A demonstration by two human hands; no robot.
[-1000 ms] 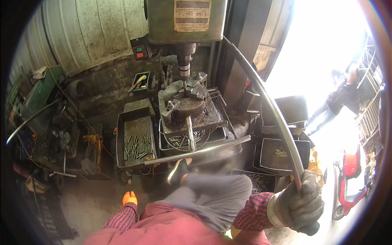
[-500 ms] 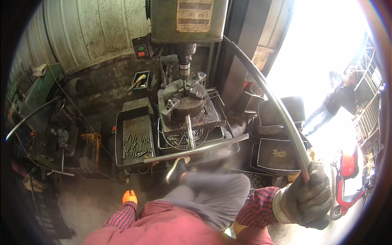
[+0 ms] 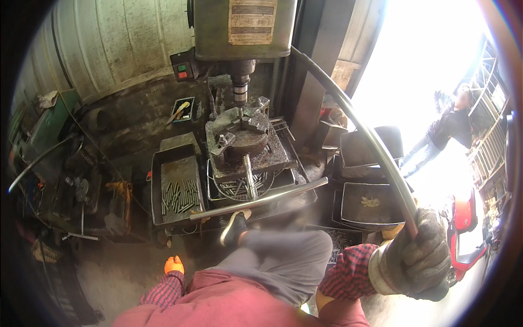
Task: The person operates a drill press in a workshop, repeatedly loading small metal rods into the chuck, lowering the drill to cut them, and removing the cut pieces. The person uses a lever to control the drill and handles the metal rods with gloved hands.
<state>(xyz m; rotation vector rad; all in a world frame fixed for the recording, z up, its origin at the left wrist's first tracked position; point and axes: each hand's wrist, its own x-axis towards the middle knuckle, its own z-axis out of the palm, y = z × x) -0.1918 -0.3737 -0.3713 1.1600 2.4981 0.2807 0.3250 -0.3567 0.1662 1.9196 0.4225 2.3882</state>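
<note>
The long metal lever (image 3: 379, 148) is clasped at its near end by the right hand (image 3: 419, 259), gloved fingers wrapped around it. It is judged stiff, weighty and possibly slippery, best gripped there. Beyond those fingers stands the drill press (image 3: 239, 32); far leftward, the left hand's (image 3: 174, 265) finger state cannot be told.
</note>
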